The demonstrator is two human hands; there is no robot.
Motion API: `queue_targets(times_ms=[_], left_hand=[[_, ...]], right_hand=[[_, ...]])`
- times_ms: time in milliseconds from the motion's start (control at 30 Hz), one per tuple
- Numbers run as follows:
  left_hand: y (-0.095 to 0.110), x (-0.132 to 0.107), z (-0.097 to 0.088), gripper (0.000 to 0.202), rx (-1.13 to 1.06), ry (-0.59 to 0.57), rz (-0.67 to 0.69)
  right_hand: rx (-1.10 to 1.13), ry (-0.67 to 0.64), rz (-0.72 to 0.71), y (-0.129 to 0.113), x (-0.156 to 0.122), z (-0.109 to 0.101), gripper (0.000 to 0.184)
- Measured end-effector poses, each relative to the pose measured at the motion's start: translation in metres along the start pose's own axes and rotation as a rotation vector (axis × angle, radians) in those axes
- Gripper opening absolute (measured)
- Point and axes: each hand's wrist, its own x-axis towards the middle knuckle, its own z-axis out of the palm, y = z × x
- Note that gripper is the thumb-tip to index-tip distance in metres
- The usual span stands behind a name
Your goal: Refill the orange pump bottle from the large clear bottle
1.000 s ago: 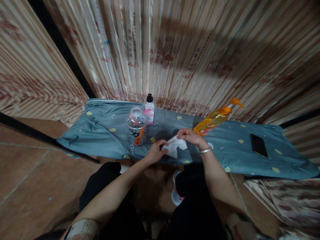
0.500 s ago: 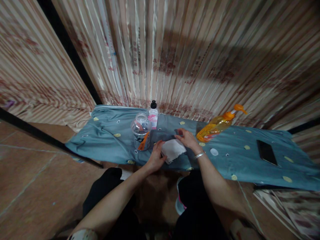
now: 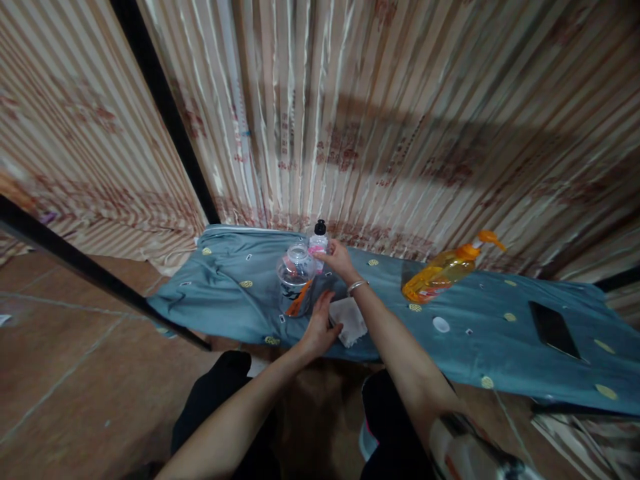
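A white cloth [image 3: 350, 320] lies flat on the blue-grey sheet [image 3: 235, 300] over a low table. My left hand [image 3: 320, 327] rests on the cloth's left edge with fingers stretched out. My right hand [image 3: 337, 259], a bangle on its wrist, reaches back and closes its fingers round a small clear bottle [image 3: 319, 241] with a pink label and black cap. A clear plastic jar [image 3: 296, 280] with an orange label stands just left of that hand.
An orange pump bottle [image 3: 450, 272] leans at the back right. A small white lid [image 3: 441, 325] and a black phone [image 3: 554, 329] lie further right on the sheet. Striped curtains [image 3: 350, 120] hang behind. Brown tiled floor [image 3: 75, 373] is to the left.
My right hand left the white cloth and reached back left to the small pink-labelled bottle. The cloth now lies spread flat under my left hand. The camera view tilted up.
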Motion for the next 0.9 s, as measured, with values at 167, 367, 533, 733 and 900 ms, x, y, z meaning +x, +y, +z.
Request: queue_targets(times_ms=[167, 367, 533, 733, 900], left_hand=[[0.008, 0.004, -0.002, 0.097, -0.021, 0.04, 0.012], [0.023, 0.008, -0.001, 0.117, -0.006, 0.11, 0.075], [0.032, 0.014, 0.001, 0.133, -0.022, 0.081, 0.058], [0.049, 0.015, -0.003, 0.119, 0.024, 0.045, -0.063], [0.058, 0.009, 0.002, 0.11, 0.111, -0.016, -0.062]], right_hand=[[0.058, 0.149, 0.111, -0.001, -0.026, -0.034, 0.065], [-0.064, 0.251, 0.114, -0.008, -0.093, -0.087, 0.057], [-0.168, 0.182, 0.132, -0.025, -0.139, -0.084, 0.055], [0.068, 0.135, 0.067, -0.024, -0.146, -0.073, 0.058], [0.353, 0.19, 0.109, -0.013, -0.133, -0.091, 0.068]])
